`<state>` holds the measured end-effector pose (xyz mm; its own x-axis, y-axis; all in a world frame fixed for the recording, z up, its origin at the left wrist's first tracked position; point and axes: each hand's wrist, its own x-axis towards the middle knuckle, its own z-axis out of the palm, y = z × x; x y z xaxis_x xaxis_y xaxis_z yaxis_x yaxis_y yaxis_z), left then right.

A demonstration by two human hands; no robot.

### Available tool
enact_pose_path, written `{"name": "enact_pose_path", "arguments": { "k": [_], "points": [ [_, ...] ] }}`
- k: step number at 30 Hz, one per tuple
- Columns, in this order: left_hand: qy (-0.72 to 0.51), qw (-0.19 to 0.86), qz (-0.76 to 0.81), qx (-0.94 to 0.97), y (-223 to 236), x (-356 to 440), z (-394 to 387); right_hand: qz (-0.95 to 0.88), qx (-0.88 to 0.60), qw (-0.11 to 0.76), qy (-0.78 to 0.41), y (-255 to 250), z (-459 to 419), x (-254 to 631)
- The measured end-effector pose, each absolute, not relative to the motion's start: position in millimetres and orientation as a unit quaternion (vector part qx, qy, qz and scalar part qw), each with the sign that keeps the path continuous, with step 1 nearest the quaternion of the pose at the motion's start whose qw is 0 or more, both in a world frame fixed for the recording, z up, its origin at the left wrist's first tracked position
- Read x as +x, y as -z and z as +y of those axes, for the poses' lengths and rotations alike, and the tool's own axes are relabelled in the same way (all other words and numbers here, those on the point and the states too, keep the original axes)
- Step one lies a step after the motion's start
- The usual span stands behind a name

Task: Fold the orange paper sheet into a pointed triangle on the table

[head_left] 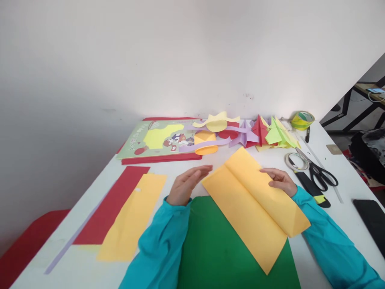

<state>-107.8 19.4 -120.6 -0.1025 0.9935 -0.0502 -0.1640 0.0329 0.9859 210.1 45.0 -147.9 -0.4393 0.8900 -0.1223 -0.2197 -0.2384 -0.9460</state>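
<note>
A yellow-orange sheet of paper (pixel 240 196) with a crease down its middle is held up at a slant over a green sheet (pixel 210 245) on the table. My right hand (pixel 279 180) pinches its right edge between thumb and fingers. Beside the sheet's left corner is my left hand (pixel 190 184), its fingers stretched out together and the thumb alongside, holding nothing. A small gap seems to separate the left fingertips from the paper.
Red (pixel 112 204) and yellow (pixel 136 216) paper strips lie at left. Behind are a packet of coloured paper (pixel 132 140) and folded paper shapes (pixel 260 132). To the right are scissors (pixel 320 172), a utility knife (pixel 311 190), tape rolls (pixel 302 119) and a black phone-like slab (pixel 371 220).
</note>
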Motion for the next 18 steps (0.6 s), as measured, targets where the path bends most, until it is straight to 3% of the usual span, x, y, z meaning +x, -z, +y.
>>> {"name": "enact_pose_path", "arguments": {
  "k": [4,9,15,18],
  "points": [
    [-0.417,0.502,0.468,0.596,132.0,-82.2,10.4,-0.550,-0.421,0.383,-0.611,155.6,37.4,204.3],
    [-0.310,0.326,0.438,0.778,164.6,-59.2,1.3,-0.590,-0.436,0.369,-0.571,163.1,26.6,197.7],
    [-0.237,0.189,0.424,0.853,188.4,-51.5,-3.0,-0.625,-0.399,0.318,-0.591,151.3,27.6,198.7],
    [-0.231,0.166,0.410,0.867,191.8,-50.5,-3.2,-0.615,-0.406,0.352,-0.577,147.6,32.9,201.7]
  ]
}}
